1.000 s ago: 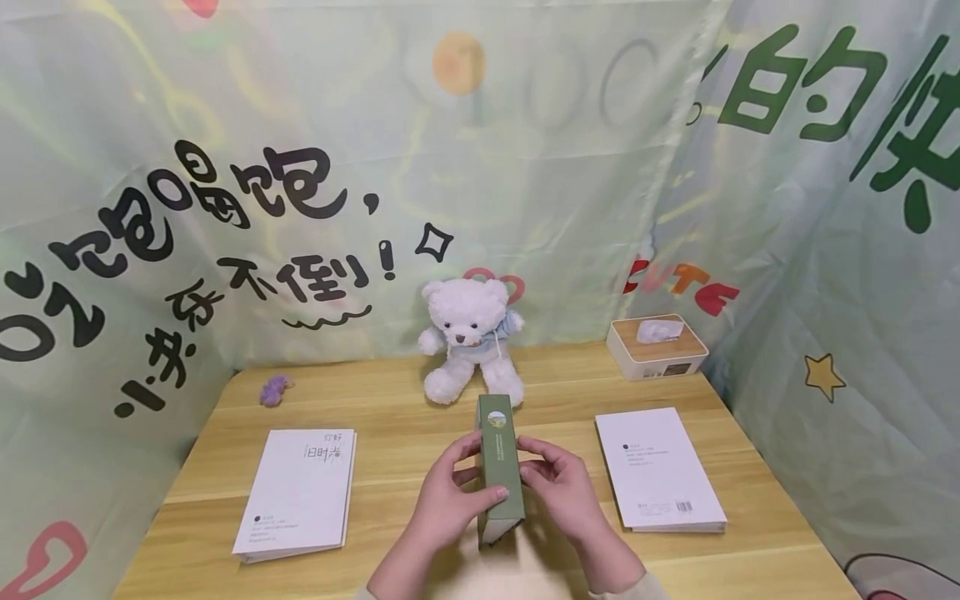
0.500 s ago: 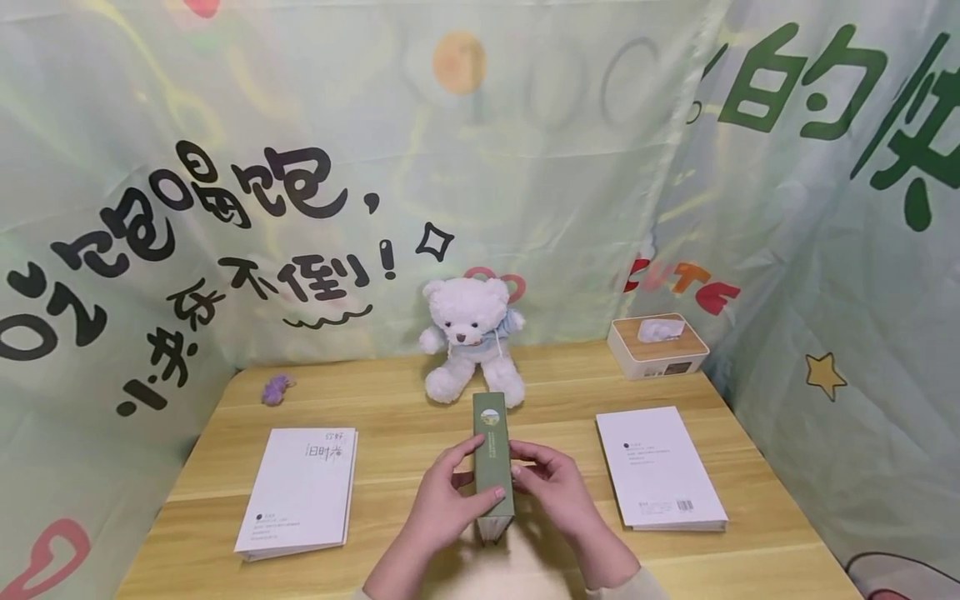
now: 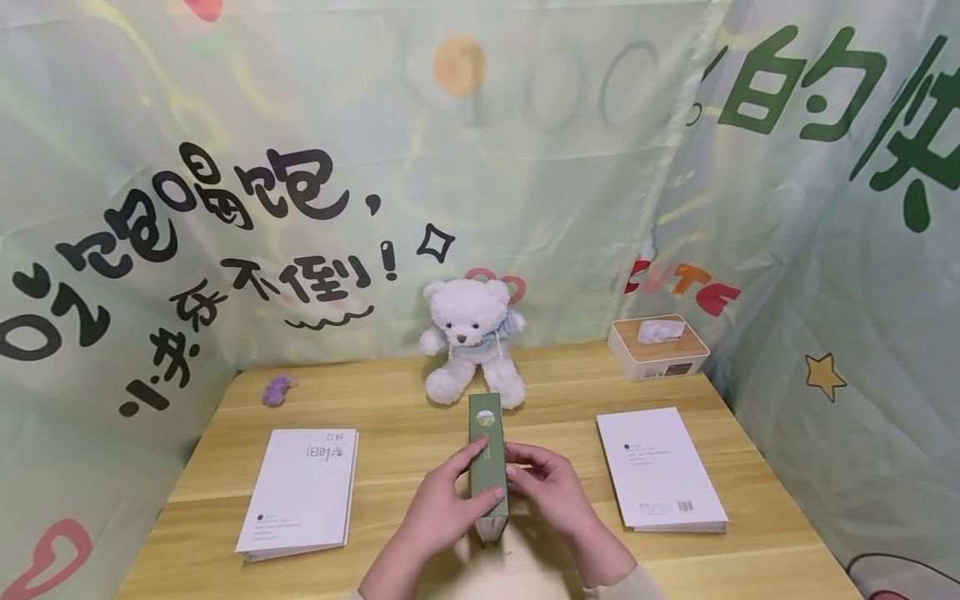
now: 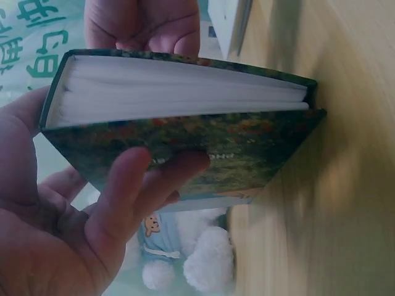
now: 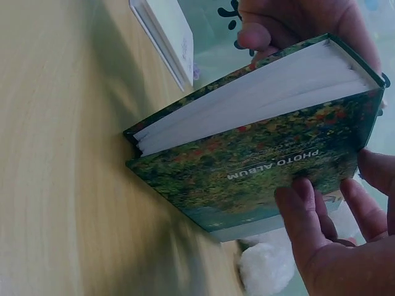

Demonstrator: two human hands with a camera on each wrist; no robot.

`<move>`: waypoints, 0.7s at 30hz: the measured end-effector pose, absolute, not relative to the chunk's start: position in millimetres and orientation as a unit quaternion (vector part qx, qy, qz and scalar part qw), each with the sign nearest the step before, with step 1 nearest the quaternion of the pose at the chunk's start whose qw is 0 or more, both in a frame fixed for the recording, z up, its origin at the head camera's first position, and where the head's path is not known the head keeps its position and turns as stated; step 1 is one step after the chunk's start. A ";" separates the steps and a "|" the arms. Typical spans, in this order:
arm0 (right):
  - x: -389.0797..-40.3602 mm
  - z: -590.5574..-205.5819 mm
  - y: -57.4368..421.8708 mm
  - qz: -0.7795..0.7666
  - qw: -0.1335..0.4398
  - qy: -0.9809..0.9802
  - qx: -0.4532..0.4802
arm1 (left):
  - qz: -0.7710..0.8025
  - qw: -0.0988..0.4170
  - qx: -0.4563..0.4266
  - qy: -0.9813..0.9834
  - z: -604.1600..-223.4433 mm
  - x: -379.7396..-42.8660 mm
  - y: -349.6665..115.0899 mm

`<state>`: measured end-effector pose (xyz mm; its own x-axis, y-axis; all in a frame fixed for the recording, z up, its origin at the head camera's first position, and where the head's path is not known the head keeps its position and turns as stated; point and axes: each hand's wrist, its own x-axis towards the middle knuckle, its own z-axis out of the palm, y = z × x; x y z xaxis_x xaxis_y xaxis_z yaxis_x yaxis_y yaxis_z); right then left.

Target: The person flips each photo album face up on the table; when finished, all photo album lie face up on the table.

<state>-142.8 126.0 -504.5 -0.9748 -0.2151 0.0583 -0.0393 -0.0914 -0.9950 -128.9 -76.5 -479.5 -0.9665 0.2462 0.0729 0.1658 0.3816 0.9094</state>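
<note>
A green photo album [image 3: 486, 454] stands spine up between my two hands, its cover printed with a dark leafy pattern and the words PHOTO ALBUM. My left hand [image 3: 442, 508] holds it with the thumb across the spine and the fingers [image 4: 179, 176] against the left cover. My right hand [image 3: 551, 492] grips it from the other side, its fingers [image 5: 299, 206] against the right cover and its thumb near the spine's edge. White page edges show between the covers in both wrist views. The album's open edge is right down at the wooden table [image 3: 405, 433].
White books lie on the left [image 3: 300, 492] and on the right [image 3: 660, 471]. Behind the album sits a white teddy bear [image 3: 465, 317] in blue. A tissue box [image 3: 656, 346] stands back right, a small purple object [image 3: 276, 390] back left. Printed curtains [image 3: 525, 183] enclose the table.
The album has shifted slightly left and straightened, its spine now pointing more squarely away from me. Both hands have moved left with it, keeping their hold.
</note>
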 end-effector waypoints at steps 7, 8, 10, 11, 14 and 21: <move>-139.1 -509.9 123.7 -0.736 0.087 0.661 -0.119 | 0.519 0.024 0.080 0.851 -476.8 -126.9 -71.9; -138.8 -510.9 123.2 -0.736 0.089 0.661 -0.115 | 0.519 0.022 0.075 0.851 -476.5 -126.6 -71.9; -138.7 -512.7 122.0 -0.734 0.092 0.665 -0.102 | 0.517 0.018 0.064 0.853 -476.1 -126.3 -72.0; -138.8 -513.8 121.4 -0.731 0.094 0.669 -0.096 | 0.516 0.017 0.059 0.854 -476.0 -126.3 -72.1; -139.0 -516.7 120.1 -0.717 0.094 0.686 -0.081 | 0.514 0.009 0.042 0.857 -475.0 -126.2 -72.8; -139.0 -523.1 117.8 -0.691 0.097 0.713 -0.060 | 0.541 0.004 0.019 0.841 -475.7 -127.2 -74.8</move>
